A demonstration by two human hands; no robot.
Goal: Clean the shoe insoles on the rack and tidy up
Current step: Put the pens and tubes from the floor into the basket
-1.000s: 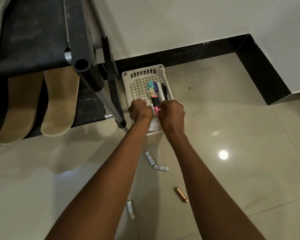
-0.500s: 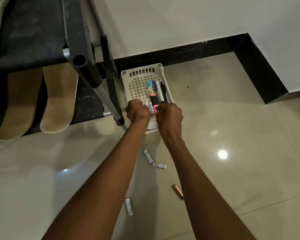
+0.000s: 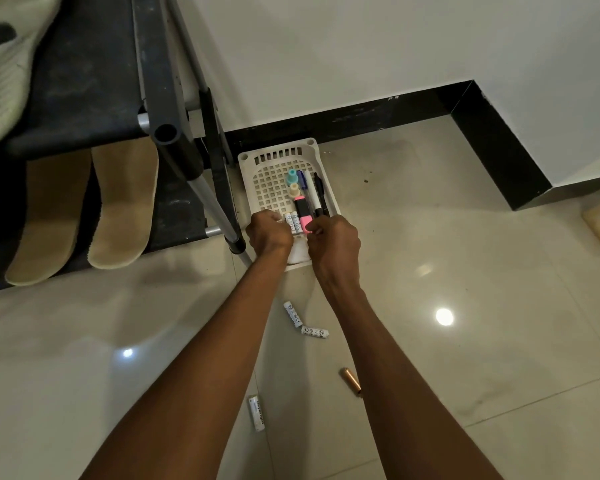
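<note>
Two tan insoles (image 3: 49, 216) (image 3: 123, 202) lie side by side on the lower shelf of the dark shoe rack (image 3: 84, 81). A white plastic basket (image 3: 278, 150) stands on the floor against the rack's leg. It holds two white batteries (image 3: 291, 221), a pink highlighter (image 3: 303, 216), pens (image 3: 314, 195) and two small caps (image 3: 292, 181). My left hand (image 3: 269, 232) is curled over the basket's near left corner, with a white battery end showing at its fingers. My right hand (image 3: 333, 242) is curled beside it, fingertips pinching the highlighter's pink end.
On the tiled floor between my forearms lie two white batteries (image 3: 293, 314) (image 3: 315, 331), a third (image 3: 257, 413) nearer me, and a copper-coloured one (image 3: 351, 381). A black skirting (image 3: 492, 140) runs along the white wall. A pale cloth (image 3: 0, 74) lies on the rack's top shelf.
Two white batteries now lie uncovered in the basket beside the highlighter. Both hands have stayed at the basket's near end, with the left drawn slightly left.
</note>
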